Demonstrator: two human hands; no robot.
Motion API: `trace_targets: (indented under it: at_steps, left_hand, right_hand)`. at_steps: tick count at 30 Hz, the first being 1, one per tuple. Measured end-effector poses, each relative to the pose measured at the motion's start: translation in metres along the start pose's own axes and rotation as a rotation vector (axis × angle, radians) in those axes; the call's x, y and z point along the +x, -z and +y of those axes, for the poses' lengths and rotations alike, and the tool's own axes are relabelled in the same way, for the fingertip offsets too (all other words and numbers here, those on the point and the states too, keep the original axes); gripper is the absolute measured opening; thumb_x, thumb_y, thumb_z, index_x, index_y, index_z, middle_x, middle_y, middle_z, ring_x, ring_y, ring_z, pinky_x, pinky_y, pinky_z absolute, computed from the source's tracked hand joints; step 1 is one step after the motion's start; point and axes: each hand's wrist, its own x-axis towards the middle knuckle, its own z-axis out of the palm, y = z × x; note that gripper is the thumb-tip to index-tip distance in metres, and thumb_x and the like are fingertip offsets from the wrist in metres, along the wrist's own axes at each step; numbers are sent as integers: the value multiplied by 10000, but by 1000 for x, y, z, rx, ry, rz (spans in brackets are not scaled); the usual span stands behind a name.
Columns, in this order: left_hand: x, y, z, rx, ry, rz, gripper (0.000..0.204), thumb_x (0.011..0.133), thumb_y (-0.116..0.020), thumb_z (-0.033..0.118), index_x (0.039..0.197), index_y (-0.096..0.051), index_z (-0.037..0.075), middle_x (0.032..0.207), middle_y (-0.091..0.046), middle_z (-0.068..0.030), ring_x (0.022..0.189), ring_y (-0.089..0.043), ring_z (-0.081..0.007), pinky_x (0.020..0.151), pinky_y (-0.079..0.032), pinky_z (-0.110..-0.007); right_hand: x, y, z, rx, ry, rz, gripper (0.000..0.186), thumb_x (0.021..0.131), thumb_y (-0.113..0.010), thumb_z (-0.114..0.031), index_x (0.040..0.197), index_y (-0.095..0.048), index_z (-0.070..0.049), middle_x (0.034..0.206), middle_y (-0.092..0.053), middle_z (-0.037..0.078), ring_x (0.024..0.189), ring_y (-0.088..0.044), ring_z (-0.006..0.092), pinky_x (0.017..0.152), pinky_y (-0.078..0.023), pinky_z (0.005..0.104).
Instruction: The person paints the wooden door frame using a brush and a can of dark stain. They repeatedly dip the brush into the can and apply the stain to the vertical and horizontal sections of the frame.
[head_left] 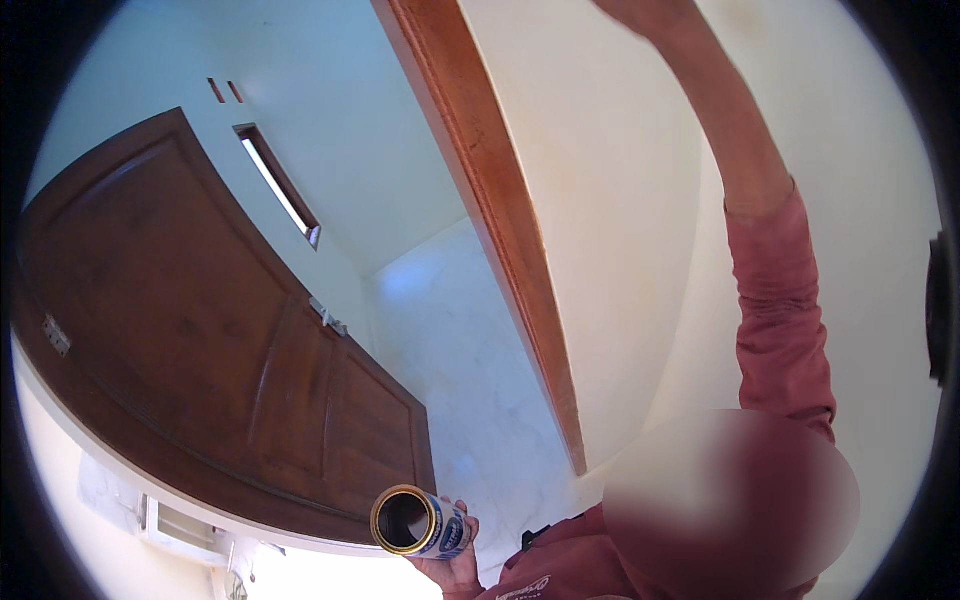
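Low in the head view, my left hand (460, 568) has its fingers wrapped around a small open tin can (450, 535). The can has a gold-coloured rim and a blue and white label. It tilts so that its mouth faces me, and its inside looks dark. My right arm, in a dark red sleeve, stretches up along the right side. Only the base of my right hand (645, 14) shows at the top edge, near the upper part of a reddish-brown wooden door frame (490, 190). Its fingers are out of the picture, so whatever it holds is hidden.
A dark brown panelled door (230, 330) with a metal handle (328, 318) stands ajar at left. Behind it are a pale blue wall with a narrow window (280, 190) and a light marbled floor (480, 340). A cream wall (600, 200) lies right of the frame.
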Motion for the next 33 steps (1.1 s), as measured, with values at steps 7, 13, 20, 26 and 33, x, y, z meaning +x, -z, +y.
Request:
trace_targets:
  at_steps: [7,13,20,26,33]
  left_hand:
    - [0,-55,-7,236,-7,215,706,937,-575,687,1295,-657,84,1197,-677,-136,1055,-612,-382,867,-528,-535]
    - [11,-70,-23,554,-151,243,764,907,-575,716,1315,-640,74,1233,-672,-161,1106,-629,-386,857,-540,-538]
    - [21,-13,-15,84,-40,208,878,853,-737,593,1427,-527,-36,1438,-518,-302,1284,-525,-524,1002,-514,-652]
    - [22,-26,-28,179,-85,219,757,887,-724,502,1396,-561,-36,1383,-553,-321,1270,-532,-525,996,-532,-631]
    - [28,-44,-40,266,-98,194,682,945,-646,470,1413,-546,-16,1378,-565,-303,1257,-549,-506,1006,-524,-621]
  right_hand:
    - [-179,2,-41,339,-94,-163,124,942,-748,-36,1058,-704,-30,987,-728,83,918,-719,223,784,-575,336]
    - [-221,6,-68,564,-376,-281,217,881,-800,5,1071,-732,-74,1029,-754,92,936,-727,236,745,-587,334]
    - [-224,0,-47,741,-461,-230,155,957,-770,-127,1097,-709,-101,1025,-700,63,908,-702,213,770,-557,355]
    - [-239,-13,-41,848,-440,-261,194,966,-770,-202,1099,-667,-105,1022,-675,65,909,-688,228,783,-550,362]
    - [-255,-13,-36,900,-419,-290,228,974,-759,-258,1125,-636,-139,990,-656,41,867,-674,225,747,-533,370]
